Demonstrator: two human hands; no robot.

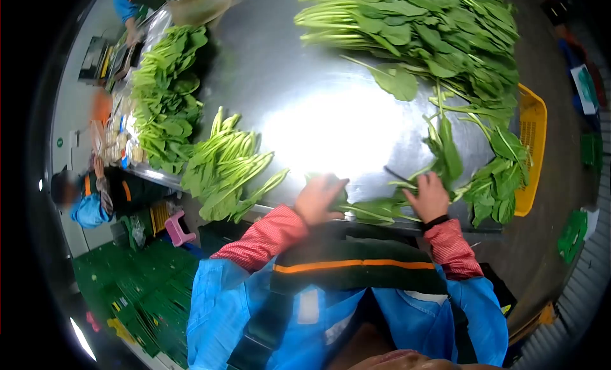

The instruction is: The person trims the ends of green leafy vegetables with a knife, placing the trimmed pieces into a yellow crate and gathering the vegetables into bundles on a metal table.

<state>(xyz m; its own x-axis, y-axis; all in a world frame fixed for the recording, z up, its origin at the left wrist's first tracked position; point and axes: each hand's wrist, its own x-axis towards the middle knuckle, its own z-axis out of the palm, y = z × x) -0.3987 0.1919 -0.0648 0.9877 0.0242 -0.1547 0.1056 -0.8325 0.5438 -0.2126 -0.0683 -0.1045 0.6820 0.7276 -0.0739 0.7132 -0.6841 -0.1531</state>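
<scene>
My left hand (320,199) is at the near table edge, thumb and forefinger curled around a dark green leaf that is partly hidden. Just right of it lies a leafy green stalk (372,211) reaching towards my other hand. My right hand (430,197) is closed on a thin dark tool (398,176), perhaps a knife, whose tip points away to the left. Loose greens (450,153) lie beside and beyond that hand. To the left of my hands sits a small pile of trimmed greens (226,169), stems towards the right.
A large heap of greens (414,26) covers the far right of the metal table (254,71). Another bunch (167,96) lines its left edge. A yellow basket (531,147) stands off the right side. A co-worker (92,198) and a pink stool (180,228) are at left.
</scene>
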